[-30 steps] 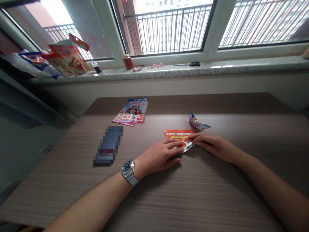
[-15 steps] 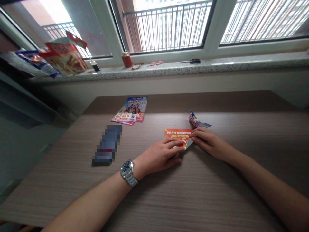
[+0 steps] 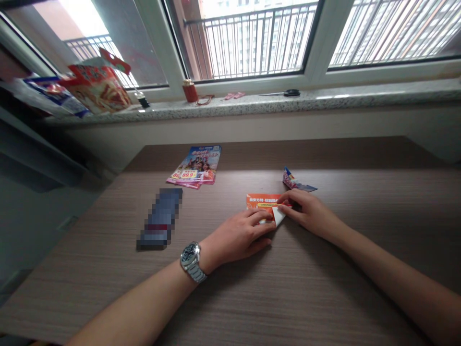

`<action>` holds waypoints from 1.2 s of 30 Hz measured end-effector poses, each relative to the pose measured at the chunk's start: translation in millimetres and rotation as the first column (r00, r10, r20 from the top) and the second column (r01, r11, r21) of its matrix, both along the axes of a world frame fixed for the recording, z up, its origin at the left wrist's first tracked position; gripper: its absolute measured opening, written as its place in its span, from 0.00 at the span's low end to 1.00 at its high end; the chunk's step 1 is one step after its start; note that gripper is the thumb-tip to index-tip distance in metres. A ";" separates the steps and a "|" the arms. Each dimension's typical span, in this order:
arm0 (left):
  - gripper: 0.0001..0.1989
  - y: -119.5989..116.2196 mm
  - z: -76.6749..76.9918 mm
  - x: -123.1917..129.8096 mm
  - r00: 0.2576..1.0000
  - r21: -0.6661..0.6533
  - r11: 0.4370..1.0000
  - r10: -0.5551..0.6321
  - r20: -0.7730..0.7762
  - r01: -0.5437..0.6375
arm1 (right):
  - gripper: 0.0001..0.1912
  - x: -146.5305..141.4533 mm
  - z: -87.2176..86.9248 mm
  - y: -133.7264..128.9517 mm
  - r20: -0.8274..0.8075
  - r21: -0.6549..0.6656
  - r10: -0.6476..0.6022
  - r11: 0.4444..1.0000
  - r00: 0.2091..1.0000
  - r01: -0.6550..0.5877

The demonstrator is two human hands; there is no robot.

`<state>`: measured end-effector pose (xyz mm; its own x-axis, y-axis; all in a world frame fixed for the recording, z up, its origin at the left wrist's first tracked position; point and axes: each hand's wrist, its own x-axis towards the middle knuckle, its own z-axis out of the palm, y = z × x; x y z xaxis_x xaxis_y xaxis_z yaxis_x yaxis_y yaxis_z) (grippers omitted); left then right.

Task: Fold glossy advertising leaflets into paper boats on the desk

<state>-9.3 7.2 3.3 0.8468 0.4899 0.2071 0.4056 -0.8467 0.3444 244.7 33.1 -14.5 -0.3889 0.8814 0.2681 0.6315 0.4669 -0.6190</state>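
here, one orange leaflet (image 3: pixel 264 199) is being pressed flat on the desk (image 3: pixel 230 298) under the left hand (image 3: pixel 243 235); its folded white corner is being pinched in the right hand's (image 3: pixel 309 211) grip.

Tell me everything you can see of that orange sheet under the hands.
The orange sheet looks like thin printed paper, with white lettering along its far edge and a yellow strip below. It lies on the table, its near right corner folded over, showing a pale back. The left hand rests on it; the right hand's fingertips touch the fold. Fingers hide the rest.
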 end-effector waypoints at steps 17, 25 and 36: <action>0.22 -0.8 -0.8 0.9 0.999 0.032 0.999 0.008 -0.032 -0.007 | 0.04 -4.2 -6.7 0.0 0.010 0.067 -0.030 0.997 0.999 0.029; 0.21 -2.0 -1.3 1.3 0.999 0.039 0.999 0.020 -0.039 -0.018 | 0.04 -4.6 -8.8 -0.2 0.049 0.114 -0.030 0.993 0.998 0.024; 0.21 -3.0 -1.4 1.2 0.998 0.045 0.998 0.036 -0.059 -0.033 | 0.14 4.1 1.1 -28.1 0.297 0.317 0.116 0.924 0.948 -0.213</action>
<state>-8.1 4.2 1.9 0.8410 0.5108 0.1782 0.4538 -0.8455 0.2814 248.8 5.0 -13.4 -0.6200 0.6719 0.4051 0.6464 0.7301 -0.2217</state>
